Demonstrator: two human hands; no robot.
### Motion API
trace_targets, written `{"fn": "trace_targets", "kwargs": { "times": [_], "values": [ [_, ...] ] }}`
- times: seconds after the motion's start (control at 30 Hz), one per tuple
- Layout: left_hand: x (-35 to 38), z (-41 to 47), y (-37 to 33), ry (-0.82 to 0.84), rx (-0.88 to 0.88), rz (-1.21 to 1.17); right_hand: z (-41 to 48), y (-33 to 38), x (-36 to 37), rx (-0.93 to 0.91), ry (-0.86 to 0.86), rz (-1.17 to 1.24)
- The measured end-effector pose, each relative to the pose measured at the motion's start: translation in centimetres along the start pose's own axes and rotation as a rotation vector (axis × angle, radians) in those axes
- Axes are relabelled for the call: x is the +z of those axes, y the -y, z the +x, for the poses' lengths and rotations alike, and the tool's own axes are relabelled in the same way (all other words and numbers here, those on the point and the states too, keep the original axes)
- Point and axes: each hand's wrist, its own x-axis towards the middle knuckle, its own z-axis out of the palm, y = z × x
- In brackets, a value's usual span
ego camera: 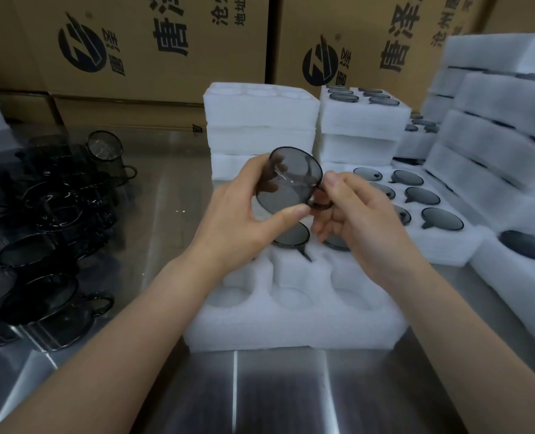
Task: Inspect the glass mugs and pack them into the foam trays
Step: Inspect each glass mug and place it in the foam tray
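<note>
Both hands hold one smoky grey glass mug (291,180) tilted on its side above a white foam tray (294,321). My left hand (244,220) grips the mug's body, thumb on the lower rim. My right hand (351,211) pinches its handle. The tray lies in front of me; two packed mugs (293,238) show in its far sockets, partly hidden by my hands, and the three near sockets hold nothing. A cluster of loose mugs (53,233) lies at the left on the steel table.
Stacked foam trays (260,120) stand behind the tray, with more filled trays (429,208) and tall stacks (498,126) to the right. Printed cardboard boxes (153,48) wall off the back. The steel table (278,396) runs to the near edge.
</note>
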Motion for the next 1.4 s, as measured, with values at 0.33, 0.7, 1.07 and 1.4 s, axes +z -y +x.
{"fn": "trace_targets", "kwargs": {
  "times": [0.33,0.7,1.07,1.4],
  "values": [
    [-0.2,-0.1,-0.3,0.054,-0.019,-0.05,-0.3,0.2,0.0,0.057,0.221,0.202],
    [-0.2,-0.1,-0.7,0.022,-0.122,-0.104,-0.6,0.3,-0.2,-0.042,0.328,0.269],
    [-0.2,0.1,-0.9,0.121,-0.236,-0.114,-1.2,0.8,0.2,-0.279,0.152,-0.058],
    [0.1,0.1,-1.0,0.191,-0.192,-0.199,-0.4,0.1,-0.1,-0.157,0.156,0.123]
  ]
}}
